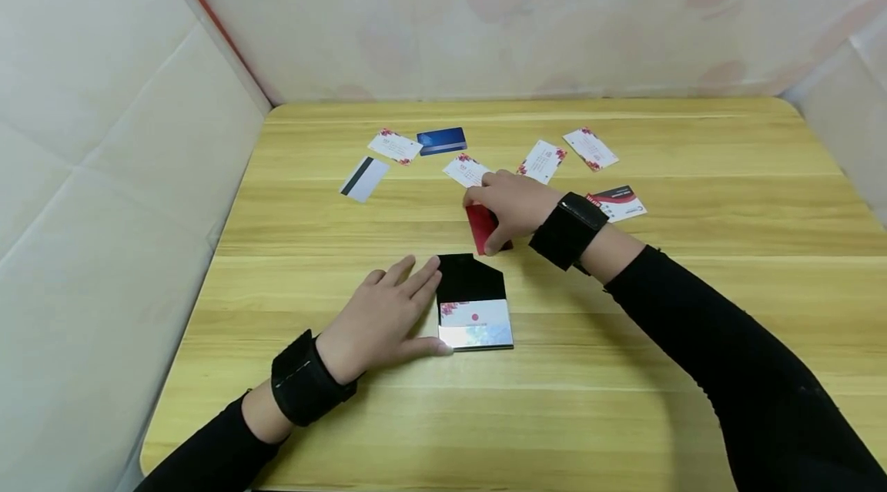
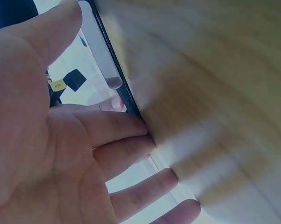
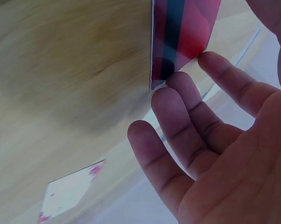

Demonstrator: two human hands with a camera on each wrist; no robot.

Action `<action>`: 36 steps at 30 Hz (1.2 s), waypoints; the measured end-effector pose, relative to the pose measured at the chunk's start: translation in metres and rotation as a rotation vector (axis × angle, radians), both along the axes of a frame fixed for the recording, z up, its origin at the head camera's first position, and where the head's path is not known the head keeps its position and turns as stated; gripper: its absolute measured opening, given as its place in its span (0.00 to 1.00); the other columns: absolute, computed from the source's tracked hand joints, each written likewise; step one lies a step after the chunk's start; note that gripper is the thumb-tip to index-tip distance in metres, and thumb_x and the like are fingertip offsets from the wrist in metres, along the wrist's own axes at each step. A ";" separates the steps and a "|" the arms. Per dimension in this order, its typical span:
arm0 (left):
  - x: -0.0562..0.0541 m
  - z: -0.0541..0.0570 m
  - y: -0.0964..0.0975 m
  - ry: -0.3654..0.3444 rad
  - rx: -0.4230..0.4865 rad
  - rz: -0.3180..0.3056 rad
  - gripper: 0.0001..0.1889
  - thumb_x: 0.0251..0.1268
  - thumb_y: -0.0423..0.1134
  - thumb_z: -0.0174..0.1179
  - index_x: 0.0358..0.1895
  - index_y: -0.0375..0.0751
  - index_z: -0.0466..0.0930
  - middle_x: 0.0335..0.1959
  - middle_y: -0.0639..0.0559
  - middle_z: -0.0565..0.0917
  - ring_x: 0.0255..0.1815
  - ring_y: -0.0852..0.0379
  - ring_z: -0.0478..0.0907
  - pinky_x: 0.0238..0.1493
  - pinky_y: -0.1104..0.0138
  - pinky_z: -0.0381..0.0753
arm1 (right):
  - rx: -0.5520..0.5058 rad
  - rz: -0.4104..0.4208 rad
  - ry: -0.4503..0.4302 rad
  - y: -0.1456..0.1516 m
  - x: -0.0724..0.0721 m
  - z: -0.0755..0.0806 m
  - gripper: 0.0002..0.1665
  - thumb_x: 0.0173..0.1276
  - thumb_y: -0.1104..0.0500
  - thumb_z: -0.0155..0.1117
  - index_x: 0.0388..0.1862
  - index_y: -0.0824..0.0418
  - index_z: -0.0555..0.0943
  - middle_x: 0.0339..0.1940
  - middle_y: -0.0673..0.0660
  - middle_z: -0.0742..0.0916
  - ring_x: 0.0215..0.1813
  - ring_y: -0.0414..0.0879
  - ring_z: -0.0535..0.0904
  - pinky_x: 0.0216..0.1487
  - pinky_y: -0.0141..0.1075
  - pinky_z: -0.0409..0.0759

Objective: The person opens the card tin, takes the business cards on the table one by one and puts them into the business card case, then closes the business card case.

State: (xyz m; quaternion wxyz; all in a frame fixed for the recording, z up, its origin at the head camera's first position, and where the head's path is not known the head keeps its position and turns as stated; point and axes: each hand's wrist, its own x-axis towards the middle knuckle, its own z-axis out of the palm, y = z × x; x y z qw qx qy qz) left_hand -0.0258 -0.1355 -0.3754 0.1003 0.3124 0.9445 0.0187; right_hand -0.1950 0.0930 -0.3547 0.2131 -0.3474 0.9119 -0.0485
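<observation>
My right hand (image 1: pixel 516 203) has its fingers and thumb about opposite edges of a red card (image 1: pixel 480 229) above the middle of the table. In the right wrist view the red card (image 3: pixel 199 28) shows a dark stripe, and fingertips meet its end. My left hand (image 1: pixel 377 316) lies with extended fingers along the left side of a black card holder (image 1: pixel 471 276), its thumb at the lower left corner. The holder's flap is folded open, pointing away from me. A white floral business card (image 1: pixel 478 311) shows in its lower half, above a shiny metallic strip (image 1: pixel 478 336).
Behind the hands lie a striped grey card (image 1: pixel 365 179), a blue card (image 1: pixel 442 141) and several floral business cards (image 1: pixel 590 148). A red, black and white card (image 1: pixel 624 204) is beyond the right wrist. White cloth walls (image 1: pixel 443 30) border the wooden table (image 1: pixel 312 261).
</observation>
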 end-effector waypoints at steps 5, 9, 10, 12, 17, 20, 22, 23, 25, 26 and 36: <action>0.000 0.000 0.001 -0.008 0.001 0.001 0.53 0.60 0.79 0.46 0.78 0.41 0.59 0.80 0.48 0.56 0.78 0.39 0.55 0.65 0.44 0.69 | 0.001 -0.037 -0.061 0.014 -0.006 -0.005 0.47 0.45 0.39 0.84 0.62 0.52 0.73 0.49 0.55 0.79 0.50 0.50 0.73 0.47 0.41 0.79; -0.001 -0.001 0.001 0.012 0.004 -0.007 0.52 0.60 0.79 0.46 0.78 0.41 0.59 0.80 0.48 0.57 0.78 0.39 0.56 0.64 0.44 0.70 | -0.011 -0.065 -0.075 0.023 -0.011 -0.009 0.45 0.45 0.37 0.82 0.57 0.55 0.73 0.44 0.56 0.80 0.47 0.50 0.75 0.46 0.41 0.77; -0.002 -0.002 0.002 0.018 0.005 -0.009 0.52 0.60 0.79 0.46 0.77 0.41 0.60 0.80 0.48 0.57 0.78 0.39 0.57 0.64 0.44 0.70 | -0.013 -0.067 -0.069 0.026 -0.011 -0.009 0.44 0.46 0.36 0.82 0.56 0.55 0.74 0.43 0.56 0.80 0.46 0.50 0.75 0.45 0.40 0.77; -0.003 -0.002 0.002 0.024 0.007 -0.011 0.52 0.60 0.78 0.47 0.77 0.41 0.60 0.80 0.48 0.57 0.78 0.39 0.57 0.64 0.44 0.71 | -0.008 -0.065 -0.041 0.029 -0.012 -0.009 0.41 0.48 0.36 0.80 0.55 0.55 0.76 0.41 0.55 0.79 0.44 0.49 0.75 0.44 0.40 0.76; -0.005 0.000 0.000 0.000 -0.010 -0.004 0.53 0.60 0.79 0.47 0.77 0.41 0.60 0.80 0.48 0.57 0.78 0.39 0.56 0.63 0.44 0.71 | -0.067 -0.024 0.055 0.037 -0.008 -0.002 0.30 0.63 0.39 0.70 0.57 0.55 0.79 0.41 0.56 0.78 0.41 0.49 0.74 0.41 0.40 0.74; -0.005 0.000 -0.001 -0.004 -0.017 -0.002 0.53 0.60 0.79 0.47 0.77 0.41 0.60 0.80 0.48 0.57 0.78 0.39 0.56 0.63 0.44 0.71 | -0.153 -0.015 0.139 0.046 -0.003 0.004 0.20 0.70 0.45 0.65 0.53 0.55 0.80 0.40 0.56 0.78 0.38 0.48 0.74 0.38 0.40 0.73; -0.004 0.000 -0.001 -0.001 -0.013 -0.003 0.53 0.60 0.78 0.47 0.77 0.41 0.60 0.80 0.48 0.57 0.78 0.38 0.56 0.63 0.44 0.71 | -0.214 -0.016 0.198 0.055 0.000 0.006 0.14 0.72 0.48 0.63 0.49 0.55 0.80 0.39 0.54 0.78 0.36 0.47 0.74 0.37 0.39 0.73; -0.004 0.000 -0.001 0.001 -0.011 -0.005 0.53 0.60 0.78 0.47 0.77 0.41 0.60 0.80 0.47 0.57 0.78 0.38 0.56 0.63 0.44 0.71 | -0.242 -0.018 0.226 0.059 0.002 0.007 0.12 0.73 0.49 0.62 0.48 0.54 0.81 0.38 0.53 0.78 0.35 0.46 0.73 0.35 0.39 0.72; -0.004 0.000 -0.001 0.001 -0.008 -0.006 0.53 0.60 0.78 0.47 0.77 0.41 0.60 0.80 0.47 0.57 0.78 0.38 0.56 0.63 0.44 0.71 | -0.298 -0.014 0.276 0.068 0.005 0.006 0.09 0.73 0.50 0.62 0.45 0.53 0.82 0.36 0.51 0.78 0.33 0.44 0.73 0.34 0.38 0.72; -0.003 0.000 -0.001 0.001 -0.007 -0.007 0.53 0.60 0.78 0.47 0.77 0.40 0.60 0.80 0.47 0.57 0.78 0.38 0.56 0.63 0.44 0.71 | -0.325 -0.007 0.295 0.072 0.007 0.005 0.08 0.73 0.50 0.62 0.44 0.52 0.82 0.36 0.50 0.79 0.32 0.43 0.72 0.34 0.38 0.71; -0.001 0.001 0.000 0.016 -0.001 -0.016 0.52 0.60 0.77 0.48 0.77 0.39 0.60 0.80 0.46 0.57 0.78 0.38 0.57 0.63 0.44 0.71 | -0.487 0.266 0.529 0.108 0.021 -0.014 0.08 0.55 0.58 0.80 0.34 0.52 0.90 0.34 0.48 0.84 0.29 0.38 0.80 0.29 0.35 0.77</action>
